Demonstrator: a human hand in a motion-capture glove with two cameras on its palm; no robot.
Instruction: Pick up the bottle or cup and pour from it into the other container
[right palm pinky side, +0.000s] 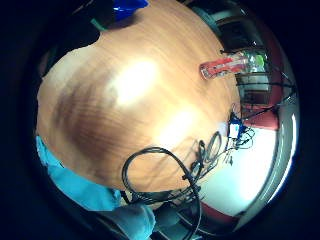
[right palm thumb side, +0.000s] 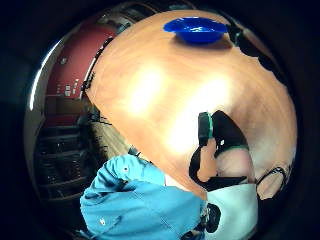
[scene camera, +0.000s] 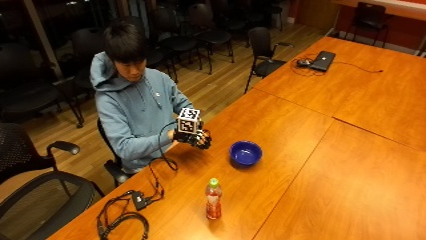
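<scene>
At the lower middle of the outside view we see the bottle (scene camera: 213, 199), red-labelled with a green cap, standing upright on the wooden table (scene camera: 299, 150). Above and right of it, near centre frame, sits the blue bowl (scene camera: 245, 153). Left of the bowl, the gloved right hand (scene camera: 198, 139) hovers above the table edge holding nothing, but we cannot tell how its fingers are set.

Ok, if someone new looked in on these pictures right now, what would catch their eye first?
Probably the blue bowl, standing on the wooden table just beyond the person's gloved right hand, which is raised above the table edge and holds nothing of the task. Next, the upright bottle with its green cap and red label, alone near the table's front edge, apart from the bowl and untouched.
</scene>
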